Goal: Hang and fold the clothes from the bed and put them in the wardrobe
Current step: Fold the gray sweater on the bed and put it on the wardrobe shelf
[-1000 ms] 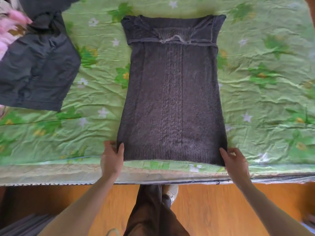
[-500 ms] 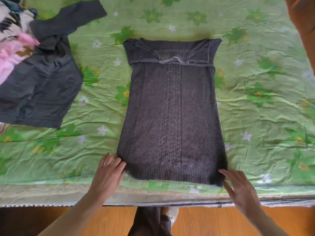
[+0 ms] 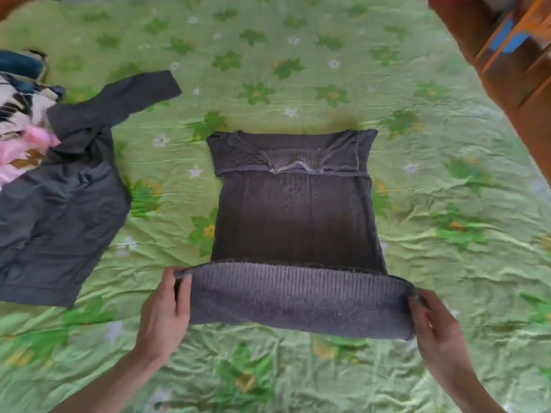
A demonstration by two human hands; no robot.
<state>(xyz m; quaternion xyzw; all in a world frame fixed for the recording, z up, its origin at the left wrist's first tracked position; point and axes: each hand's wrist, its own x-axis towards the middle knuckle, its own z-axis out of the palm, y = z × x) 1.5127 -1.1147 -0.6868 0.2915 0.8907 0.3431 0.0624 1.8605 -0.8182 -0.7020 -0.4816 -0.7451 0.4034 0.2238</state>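
Note:
A dark grey knitted sweater [image 3: 295, 210] lies in the middle of the green flowered bed [image 3: 328, 84], sleeves folded in across its top. Its ribbed bottom hem [image 3: 295, 296] is lifted off the bed and turned up toward the collar. My left hand [image 3: 164, 314] pinches the hem's left corner, thumb on top. My right hand [image 3: 435, 326] grips the hem's right corner. The lower part of the sweater is hidden under the raised fold.
A dark grey long-sleeved top [image 3: 59, 210] lies spread at the left. Behind it sits a heap of pink, patterned and blue clothes [image 3: 21, 114]. Wooden furniture [image 3: 507, 55] stands at the upper right past the bed's edge.
Both hands took hold of the hem's corners and lifted it, folding the bottom of the sweater upward. My view moved forward over the bed.

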